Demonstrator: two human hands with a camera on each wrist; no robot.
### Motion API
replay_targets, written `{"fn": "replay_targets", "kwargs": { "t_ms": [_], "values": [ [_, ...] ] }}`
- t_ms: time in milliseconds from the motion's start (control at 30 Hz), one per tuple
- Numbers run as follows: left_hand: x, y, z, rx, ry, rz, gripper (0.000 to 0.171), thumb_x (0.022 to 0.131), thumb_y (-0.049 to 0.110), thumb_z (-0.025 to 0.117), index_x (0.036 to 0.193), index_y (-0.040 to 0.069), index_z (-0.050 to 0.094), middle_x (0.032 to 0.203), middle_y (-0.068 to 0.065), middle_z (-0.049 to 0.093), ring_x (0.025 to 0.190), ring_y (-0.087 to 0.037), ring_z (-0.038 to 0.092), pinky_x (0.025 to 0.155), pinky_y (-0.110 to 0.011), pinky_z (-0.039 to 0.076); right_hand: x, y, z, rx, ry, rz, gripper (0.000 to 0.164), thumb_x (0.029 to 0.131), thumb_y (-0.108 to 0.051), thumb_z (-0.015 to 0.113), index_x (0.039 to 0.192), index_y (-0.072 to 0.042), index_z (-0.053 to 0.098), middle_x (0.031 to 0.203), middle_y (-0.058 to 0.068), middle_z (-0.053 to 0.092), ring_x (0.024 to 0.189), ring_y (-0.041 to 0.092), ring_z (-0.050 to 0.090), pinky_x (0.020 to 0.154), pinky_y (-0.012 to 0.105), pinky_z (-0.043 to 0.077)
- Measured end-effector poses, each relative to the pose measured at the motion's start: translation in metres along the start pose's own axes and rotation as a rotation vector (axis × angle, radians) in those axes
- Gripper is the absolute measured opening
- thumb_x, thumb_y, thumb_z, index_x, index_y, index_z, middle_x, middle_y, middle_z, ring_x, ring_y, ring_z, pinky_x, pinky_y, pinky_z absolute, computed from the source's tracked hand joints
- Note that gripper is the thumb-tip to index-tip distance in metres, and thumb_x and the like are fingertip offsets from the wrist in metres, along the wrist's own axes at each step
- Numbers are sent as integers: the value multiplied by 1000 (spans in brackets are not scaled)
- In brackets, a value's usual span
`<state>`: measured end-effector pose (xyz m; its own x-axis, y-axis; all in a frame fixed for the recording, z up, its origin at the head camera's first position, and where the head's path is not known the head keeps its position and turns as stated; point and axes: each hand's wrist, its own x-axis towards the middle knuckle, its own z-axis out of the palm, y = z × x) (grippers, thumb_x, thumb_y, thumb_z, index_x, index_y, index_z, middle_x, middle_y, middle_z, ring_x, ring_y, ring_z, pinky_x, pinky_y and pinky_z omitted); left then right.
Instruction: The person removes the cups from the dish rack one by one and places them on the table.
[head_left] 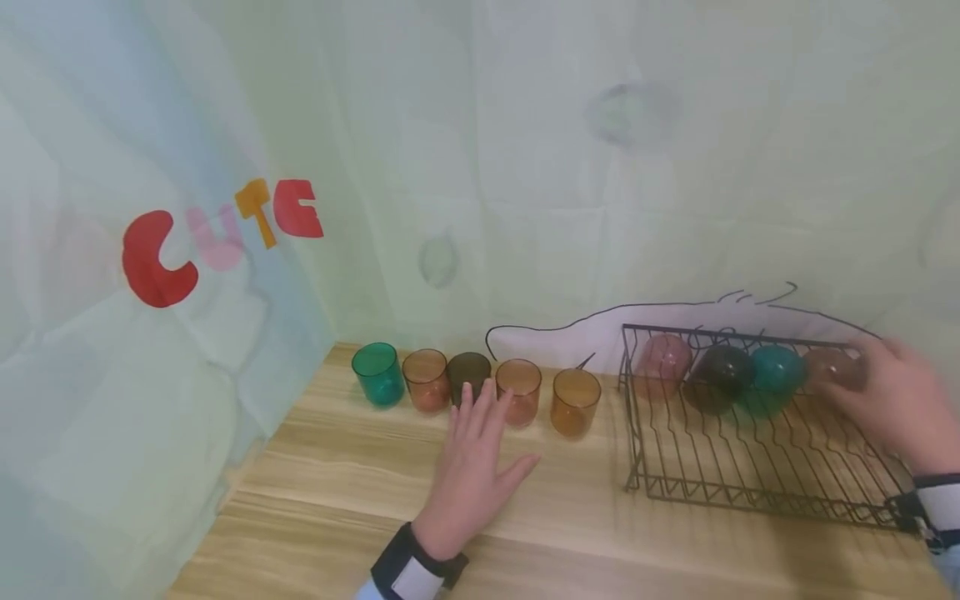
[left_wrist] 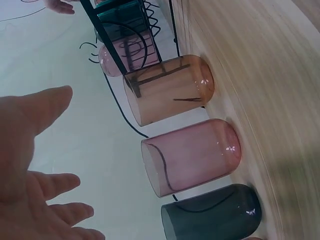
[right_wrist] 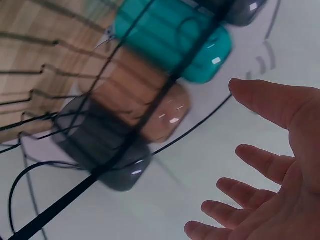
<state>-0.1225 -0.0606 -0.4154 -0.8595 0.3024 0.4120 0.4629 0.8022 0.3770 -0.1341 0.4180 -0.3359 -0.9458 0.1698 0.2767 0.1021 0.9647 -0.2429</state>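
My left hand [head_left: 472,479] hovers with fingers spread in front of a row of tinted cups. Its fingertips overlap the dark cup [head_left: 468,375] in the head view; the left wrist view shows the palm apart from the pink cup [left_wrist: 192,157] and amber cup [left_wrist: 170,90]. At the wire rack [head_left: 750,507], my right hand [head_left: 900,400] is beside several upside-down cups. Its fingers look straight and hold nothing in the right wrist view. Nearest to it are a brownish-orange cup [right_wrist: 145,95] and a grey cup [right_wrist: 100,145]; a teal cup [right_wrist: 175,40] stands beside them.
At the row's left end stand a green cup [head_left: 378,375] and a brownish cup [head_left: 427,381]. Inside the rack's left part are a pink cup [head_left: 666,357] and a black cup [head_left: 723,375]. A printed cloth [head_left: 525,167] hangs behind the wooden table [head_left: 337,508].
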Motion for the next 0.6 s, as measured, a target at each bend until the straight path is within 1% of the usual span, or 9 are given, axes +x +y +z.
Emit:
{"fn": "replay_targets", "kwargs": {
  "t_ms": [133,200,267,367,433,533,600],
  "values": [
    [-4,-3,-3,46,-12,-16,89,80,58,63,149,18,24,156,-13,15,145,-36,3,114,-59,15,11,10,3,-38,-24,30,70,78,-30,72,125,13,43,117,43,39,102,58,37,77,71,35],
    [-6,-5,-5,46,-26,-34,89,80,58,62,149,18,24,157,-12,13,145,-36,1,114,-59,14,18,14,4,-41,-45,46,69,77,-28,73,123,14,43,114,42,40,99,57,39,74,69,37],
    [-9,-6,-7,44,-36,-51,89,80,59,62,149,18,24,157,-12,13,145,-36,3,115,-58,14,24,18,7,-38,-60,55,72,77,-37,72,122,12,45,114,41,41,99,57,40,74,69,37],
    [-12,-8,-9,36,-59,-72,89,80,59,62,149,20,22,156,-12,17,144,-37,7,115,-57,16,31,25,12,-33,-84,84,80,78,-53,67,122,10,46,114,40,41,99,56,40,74,70,37],
    [-13,-8,-9,25,-72,-77,88,80,59,61,149,20,23,156,-12,19,144,-38,11,114,-57,18,33,31,15,-37,-87,101,81,79,-56,65,122,10,45,115,40,41,101,57,38,77,72,36],
    [-12,-7,-6,0,-91,-69,87,81,59,60,149,18,25,155,-13,21,143,-38,12,113,-58,19,33,41,15,-61,-91,129,78,81,-49,66,125,11,40,116,42,37,106,58,32,82,73,32],
    [-11,-6,-4,-16,-101,-65,87,81,59,61,149,17,26,155,-13,21,144,-38,12,113,-58,19,33,49,15,-83,-94,139,82,81,-52,63,131,8,37,121,42,36,114,60,26,90,75,25]
  ]
}}
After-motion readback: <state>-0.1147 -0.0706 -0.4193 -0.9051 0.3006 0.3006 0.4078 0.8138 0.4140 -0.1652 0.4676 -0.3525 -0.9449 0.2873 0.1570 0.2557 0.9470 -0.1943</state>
